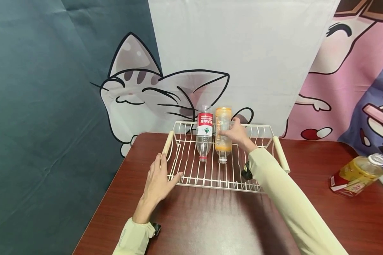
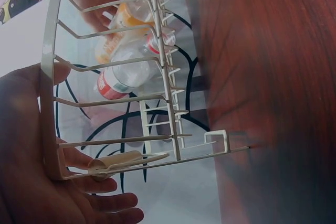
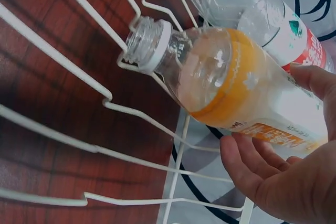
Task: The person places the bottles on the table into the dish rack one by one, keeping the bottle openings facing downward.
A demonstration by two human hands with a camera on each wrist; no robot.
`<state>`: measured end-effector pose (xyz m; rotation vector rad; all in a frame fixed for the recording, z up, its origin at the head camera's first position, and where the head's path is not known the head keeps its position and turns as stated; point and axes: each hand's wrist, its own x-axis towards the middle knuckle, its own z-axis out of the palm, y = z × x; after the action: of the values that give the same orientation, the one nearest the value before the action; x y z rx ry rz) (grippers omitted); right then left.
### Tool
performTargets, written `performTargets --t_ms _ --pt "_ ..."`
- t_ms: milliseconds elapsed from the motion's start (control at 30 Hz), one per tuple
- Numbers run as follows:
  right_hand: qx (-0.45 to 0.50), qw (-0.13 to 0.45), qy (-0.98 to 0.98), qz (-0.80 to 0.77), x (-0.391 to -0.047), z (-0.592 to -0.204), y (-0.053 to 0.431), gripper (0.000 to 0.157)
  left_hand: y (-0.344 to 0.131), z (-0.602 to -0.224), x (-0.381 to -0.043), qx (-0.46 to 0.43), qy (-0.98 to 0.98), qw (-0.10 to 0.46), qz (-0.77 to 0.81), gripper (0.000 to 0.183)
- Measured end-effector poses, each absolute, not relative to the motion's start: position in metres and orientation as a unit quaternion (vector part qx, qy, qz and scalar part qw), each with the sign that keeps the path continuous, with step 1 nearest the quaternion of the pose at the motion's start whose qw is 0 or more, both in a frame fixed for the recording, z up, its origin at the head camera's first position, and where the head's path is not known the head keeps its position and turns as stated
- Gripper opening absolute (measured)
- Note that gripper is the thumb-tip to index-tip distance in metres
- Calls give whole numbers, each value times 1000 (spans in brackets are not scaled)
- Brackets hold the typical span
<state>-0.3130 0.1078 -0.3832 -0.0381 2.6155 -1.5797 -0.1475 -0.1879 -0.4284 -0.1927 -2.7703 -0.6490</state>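
Observation:
A white wire dish rack with pale handles stands on the table. Two clear plastic bottles lean in it, necks down toward the front. My right hand holds the orange-labelled bottle, thumb on one side and fingers on the other. That bottle's uncapped, threaded neck meets the wires in the right wrist view. Just left of it leans the red-and-white-labelled bottle. My left hand rests at the rack's front left corner, fingers extended along the left handle, thumb over the front rim.
On the right of the table stands a bottle with yellow contents and a white cap. Behind the brown table hangs a cloth backdrop printed with cartoon cats. A second pale handle forms the rack's right side.

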Motion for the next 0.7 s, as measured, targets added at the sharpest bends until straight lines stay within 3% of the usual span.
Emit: performTargets --t_ms 700 --pt "5 71 862 -501 -306 -376 111 95 -188 -428 -146 -66 -960 147 -229 98"
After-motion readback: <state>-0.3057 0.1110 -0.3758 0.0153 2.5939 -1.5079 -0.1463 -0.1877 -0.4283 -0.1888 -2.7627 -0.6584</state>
